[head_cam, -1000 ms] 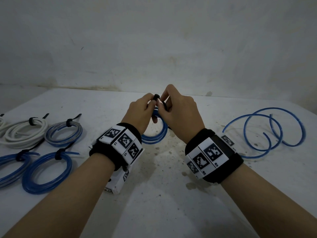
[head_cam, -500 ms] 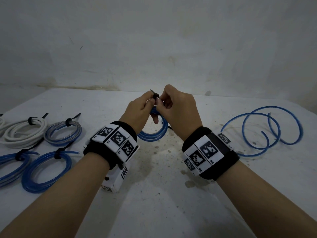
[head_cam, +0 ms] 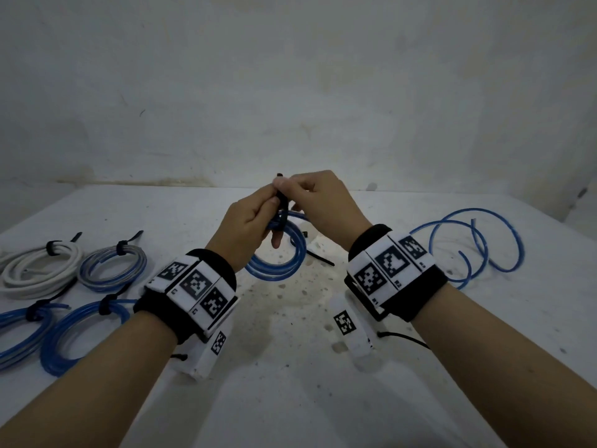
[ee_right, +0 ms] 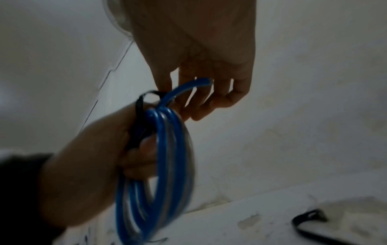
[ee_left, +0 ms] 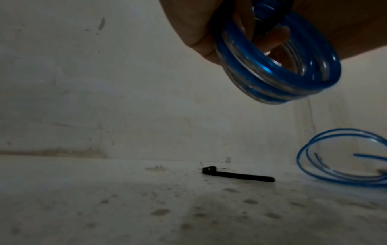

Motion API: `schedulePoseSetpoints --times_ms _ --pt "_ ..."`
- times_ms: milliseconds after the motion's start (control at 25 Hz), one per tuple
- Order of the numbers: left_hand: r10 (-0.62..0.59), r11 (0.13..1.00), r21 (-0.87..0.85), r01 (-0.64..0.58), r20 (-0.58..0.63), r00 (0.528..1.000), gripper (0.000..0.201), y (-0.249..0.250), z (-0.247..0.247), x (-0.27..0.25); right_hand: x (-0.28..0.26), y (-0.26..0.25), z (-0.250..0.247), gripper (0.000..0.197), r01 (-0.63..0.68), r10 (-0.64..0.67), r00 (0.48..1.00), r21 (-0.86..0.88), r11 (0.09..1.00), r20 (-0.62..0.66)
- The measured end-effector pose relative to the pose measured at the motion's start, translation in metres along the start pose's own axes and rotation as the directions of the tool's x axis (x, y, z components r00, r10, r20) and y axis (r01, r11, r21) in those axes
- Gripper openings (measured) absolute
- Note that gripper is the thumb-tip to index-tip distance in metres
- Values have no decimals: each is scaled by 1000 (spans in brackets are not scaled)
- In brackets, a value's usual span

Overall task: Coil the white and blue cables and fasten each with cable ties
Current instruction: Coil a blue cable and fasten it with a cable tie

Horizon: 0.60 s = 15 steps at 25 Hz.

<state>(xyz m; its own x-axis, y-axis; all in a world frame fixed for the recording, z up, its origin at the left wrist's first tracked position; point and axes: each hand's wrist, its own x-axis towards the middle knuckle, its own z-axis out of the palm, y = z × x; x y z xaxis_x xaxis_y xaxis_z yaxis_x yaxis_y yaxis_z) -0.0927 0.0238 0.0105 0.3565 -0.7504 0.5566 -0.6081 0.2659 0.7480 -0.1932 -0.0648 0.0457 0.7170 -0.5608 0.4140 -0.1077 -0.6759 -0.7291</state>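
Note:
A small coil of blue cable (head_cam: 281, 265) hangs above the table between both hands. My left hand (head_cam: 273, 218) grips the coil at its top, fingers curled round the strands. A black cable tie (head_cam: 283, 205) loops round the coil there. My right hand (head_cam: 284, 184) pinches the tie's tail just above the left thumb. The right wrist view shows the blue coil (ee_right: 165, 165) hanging from the left hand (ee_right: 94, 149), with the black tie (ee_right: 139, 106) looped loosely at the top. In the left wrist view the coil (ee_left: 278, 74) hangs under my fingers.
A spare black tie (head_cam: 318, 253) lies on the white table (head_cam: 290, 383) behind the coil. A loose blue cable (head_cam: 468, 250) sprawls at the right. At the left lie tied coils: a white coil (head_cam: 38, 270), a blue-grey coil (head_cam: 113, 270), and two blue coils (head_cam: 77, 337).
Both hands have risen slightly with the coil. The right hand has drawn the tie's tail upward and a little left, above the left thumb.

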Motion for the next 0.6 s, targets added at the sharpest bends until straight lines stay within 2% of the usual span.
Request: schedulePoseSetpoints --times_ms 80,160,280,360,480,560,600 --pt "25 998 55 -26 14 1000 29 2 -7 -7 -1 -9 -2 27 -11 11 1000 180 984 2" --pt "4 997 75 -6 28 1000 32 5 -14 -15 -2 -15 1 17 -5 7 1000 218 976 -8" --pt "-33 999 10 33 63 997 29 10 -26 -24 -1 -28 11 26 45 -40 995 61 997 -87" --pt "11 999 44 -15 94 996 36 15 -32 -29 5 -35 11 29 41 -39 995 18 999 -97" --pt "120 974 183 -133 77 990 23 21 -39 -38 12 -41 13 25 19 -12 999 129 991 -49" --pt "129 955 260 -142 69 989 26 23 -40 -44 8 -43 23 25 3 8 999 207 978 -52" --pt "96 950 292 -114 77 992 30 23 -39 -45 6 -42 28 24 -5 22 997 237 971 -69"
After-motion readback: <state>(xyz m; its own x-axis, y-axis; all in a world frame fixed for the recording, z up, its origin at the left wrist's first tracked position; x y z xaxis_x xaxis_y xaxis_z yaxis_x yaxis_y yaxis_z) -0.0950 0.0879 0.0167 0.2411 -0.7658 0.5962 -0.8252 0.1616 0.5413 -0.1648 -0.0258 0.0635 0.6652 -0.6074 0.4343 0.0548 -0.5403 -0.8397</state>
